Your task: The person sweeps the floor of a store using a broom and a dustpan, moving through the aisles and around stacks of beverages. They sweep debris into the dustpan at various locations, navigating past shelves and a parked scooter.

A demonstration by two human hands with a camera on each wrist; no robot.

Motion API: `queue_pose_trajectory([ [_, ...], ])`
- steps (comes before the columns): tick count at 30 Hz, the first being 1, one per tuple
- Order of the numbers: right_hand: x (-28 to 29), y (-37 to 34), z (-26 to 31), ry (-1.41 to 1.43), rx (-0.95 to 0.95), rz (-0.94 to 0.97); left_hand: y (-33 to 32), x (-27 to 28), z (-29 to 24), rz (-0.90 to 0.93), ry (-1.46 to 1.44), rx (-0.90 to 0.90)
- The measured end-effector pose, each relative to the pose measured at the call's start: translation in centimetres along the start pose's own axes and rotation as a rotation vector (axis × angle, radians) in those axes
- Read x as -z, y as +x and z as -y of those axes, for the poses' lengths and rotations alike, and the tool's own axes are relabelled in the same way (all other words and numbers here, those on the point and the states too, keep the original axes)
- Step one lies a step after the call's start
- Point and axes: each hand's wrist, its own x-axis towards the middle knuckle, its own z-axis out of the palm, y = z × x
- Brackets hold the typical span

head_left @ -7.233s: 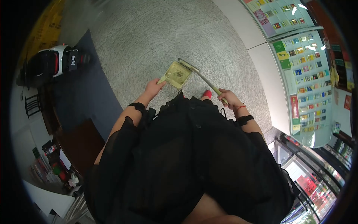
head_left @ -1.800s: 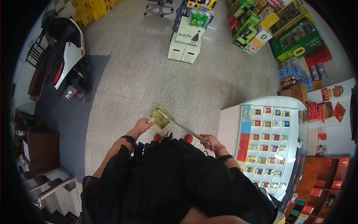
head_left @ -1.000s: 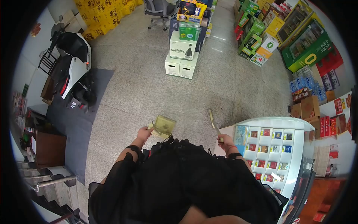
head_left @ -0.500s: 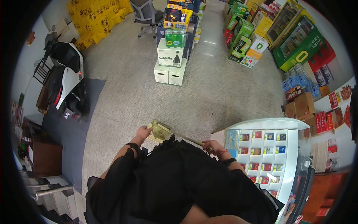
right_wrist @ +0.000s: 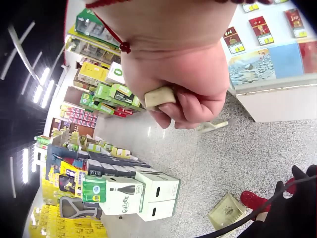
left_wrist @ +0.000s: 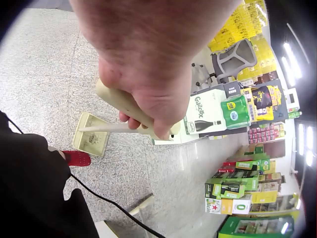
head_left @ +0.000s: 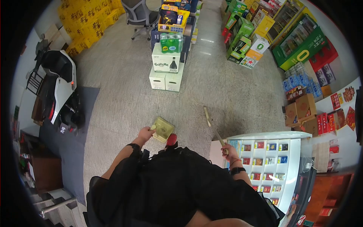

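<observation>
My left hand (head_left: pixel 146 134) grips the long handle of a pale yellow-green dustpan (head_left: pixel 163 128), whose tray sits low over the floor with dark debris inside. A red shoe (head_left: pixel 171 139) is right beside it. In the left wrist view the fingers wrap round the dustpan's handle (left_wrist: pixel 124 105). My right hand (head_left: pixel 231 152) holds a broom by its upper handle, off to the right. The broom's narrow head (head_left: pixel 207 116) is on the floor ahead, apart from the dustpan. In the right wrist view the handle's end (right_wrist: pixel 159 97) pokes out of the curled fingers.
A glass display counter (head_left: pixel 266 136) with small packs stands close on the right. White cartons (head_left: pixel 166 64) topped with green cans are stacked ahead. At left a scooter (head_left: pixel 62 85) is parked on a dark mat (head_left: pixel 89 102). Boxes of drinks (head_left: pixel 249 53) line the far right.
The broom head swung from the right to the dustpan half a second ago, and is now out to the right again. Over several seconds the person has moved across the floor, still holding both.
</observation>
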Motion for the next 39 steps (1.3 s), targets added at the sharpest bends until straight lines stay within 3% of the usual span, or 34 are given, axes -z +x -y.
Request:
queue_pose_trajectory([
  [2,-0.9,2.2,0.6,0.042,-0.014,-0.023,4.4,-0.4,1.2,0.05,0.051,-0.048],
  [8,-2.8,8.5,2.0,0.253,-0.139,-0.077,10.9,0.7,-1.4,0.148,-0.014,-0.07],
  [11,-5.2,8.2,3.0,0.222,-0.213,-0.071,12.2,1.1,-3.8,0.196,-0.014,-0.081],
  [14,-8.2,6.5,3.6,-0.131,-0.217,0.022,13.4,1.4,-6.3,0.229,0.06,-0.099],
  [24,-10.9,4.4,7.0,-0.028,-0.258,0.105,17.8,0.4,-11.1,0.361,0.181,-0.279],
  [27,-9.9,3.9,7.1,0.047,-0.215,0.066,18.9,0.2,-12.0,0.37,0.289,-0.311],
  [32,-6.6,3.2,8.8,0.155,-0.102,-0.056,20.4,-1.1,-12.1,0.39,0.203,-0.306],
  [39,-0.8,9.1,12.9,0.266,0.028,-0.209,20.3,-2.5,-15.7,0.347,0.157,-0.234],
])
